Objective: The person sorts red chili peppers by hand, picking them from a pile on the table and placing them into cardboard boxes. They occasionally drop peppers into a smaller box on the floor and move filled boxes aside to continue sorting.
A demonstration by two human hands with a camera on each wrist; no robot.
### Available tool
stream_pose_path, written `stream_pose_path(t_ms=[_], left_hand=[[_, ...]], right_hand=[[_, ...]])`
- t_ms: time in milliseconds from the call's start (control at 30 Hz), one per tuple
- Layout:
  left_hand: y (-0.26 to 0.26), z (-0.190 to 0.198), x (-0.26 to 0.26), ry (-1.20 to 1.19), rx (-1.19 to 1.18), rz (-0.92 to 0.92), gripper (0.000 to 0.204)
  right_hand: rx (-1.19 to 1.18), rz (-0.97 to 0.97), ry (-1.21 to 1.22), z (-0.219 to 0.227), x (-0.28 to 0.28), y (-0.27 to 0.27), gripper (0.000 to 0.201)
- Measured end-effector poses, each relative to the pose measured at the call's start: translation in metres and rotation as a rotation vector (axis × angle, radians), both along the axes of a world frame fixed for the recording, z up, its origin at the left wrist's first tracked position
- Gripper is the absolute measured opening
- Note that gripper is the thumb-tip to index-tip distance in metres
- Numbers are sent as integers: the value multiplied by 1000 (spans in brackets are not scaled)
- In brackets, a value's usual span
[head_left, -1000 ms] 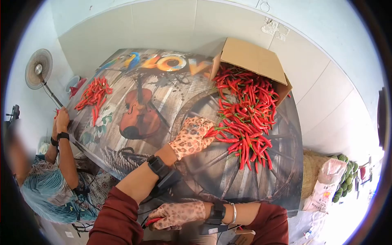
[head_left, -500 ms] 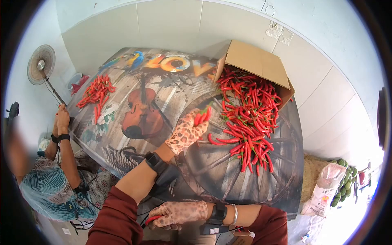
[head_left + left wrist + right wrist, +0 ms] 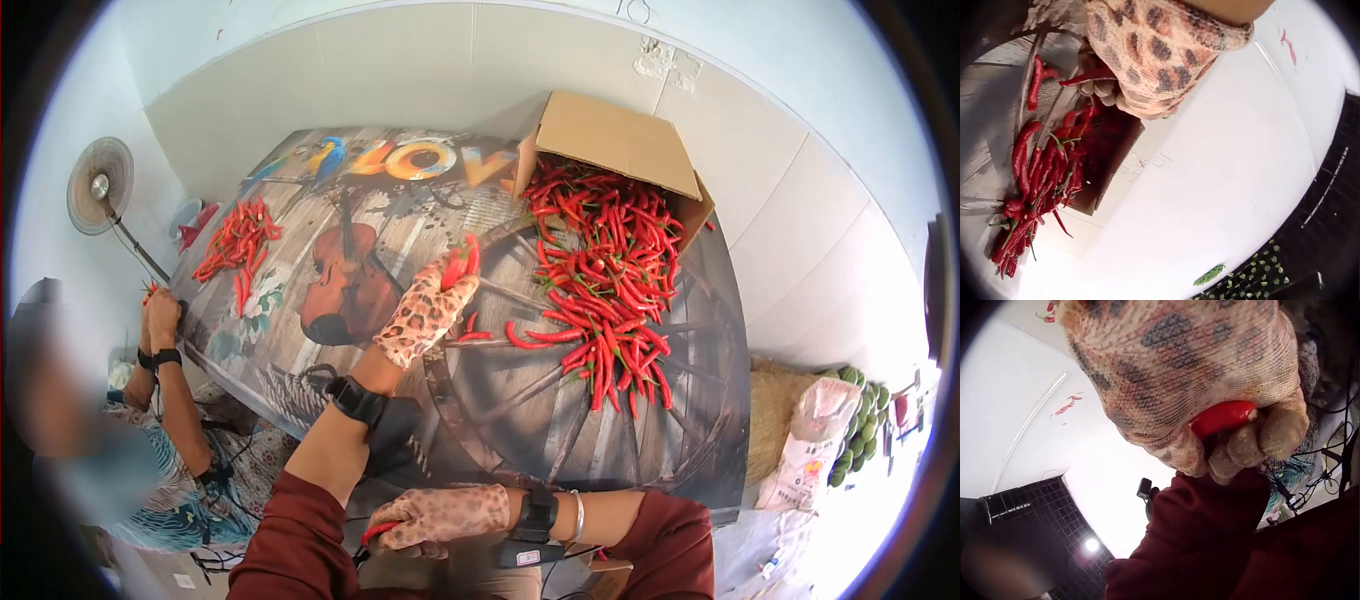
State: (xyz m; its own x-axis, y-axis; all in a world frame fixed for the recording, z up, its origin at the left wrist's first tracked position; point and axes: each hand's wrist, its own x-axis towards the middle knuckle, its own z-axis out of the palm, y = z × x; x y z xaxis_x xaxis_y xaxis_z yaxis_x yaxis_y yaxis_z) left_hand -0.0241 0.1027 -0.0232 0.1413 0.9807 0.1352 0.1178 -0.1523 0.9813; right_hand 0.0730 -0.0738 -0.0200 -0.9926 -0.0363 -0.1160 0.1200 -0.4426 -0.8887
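My left hand (image 3: 425,312), in a spotted knit glove, is raised over the table and holds a few red chilies (image 3: 461,262) upright at its fingertips. In the left wrist view, one chili (image 3: 1089,76) juts out beside the curled fingers. A loose chili (image 3: 473,333) lies just right of that hand. Farther right, a large heap of chilies (image 3: 610,265) spills from a cardboard box (image 3: 615,140) lying on its side. Low at the table's near edge, my right hand (image 3: 450,515), gloved alike, has its fingers curled round a red chili (image 3: 1225,417). The right palm is hidden in the head view.
A smaller chili pile (image 3: 238,245) lies on the printed table (image 3: 520,430) at the far left. Another person's hands (image 3: 160,315) are at the left edge, near a fan (image 3: 100,187). A sack (image 3: 810,440) and green produce (image 3: 862,425) stand right of the table.
My left hand has drawn chilies from the heap's edge, lifted them and carried them leftward. A loose chili now shows on the table left of the heap. My right hand stays nearly still.
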Motion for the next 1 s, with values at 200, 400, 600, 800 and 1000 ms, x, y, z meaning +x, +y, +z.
stream_pose_path(t_ms=[200,400,600,800,1000], left_hand=[[-45,55,-7,544,-32,-190,32],[-49,31,-4,942,345,-258,33],[-44,10,3,1142,554,-230,44],[-40,13,5,881,535,-209,47],[-45,27,35,1101,596,-384,53]], right_hand=[[-31,-1,-31,0,1,-2,33],[10,-8,-24,-1,1,-3,31],[-9,0,40,-21,-5,-6,31],[32,-32,23,-14,-1,-7,34],[77,-29,29,-12,0,-6,35]])
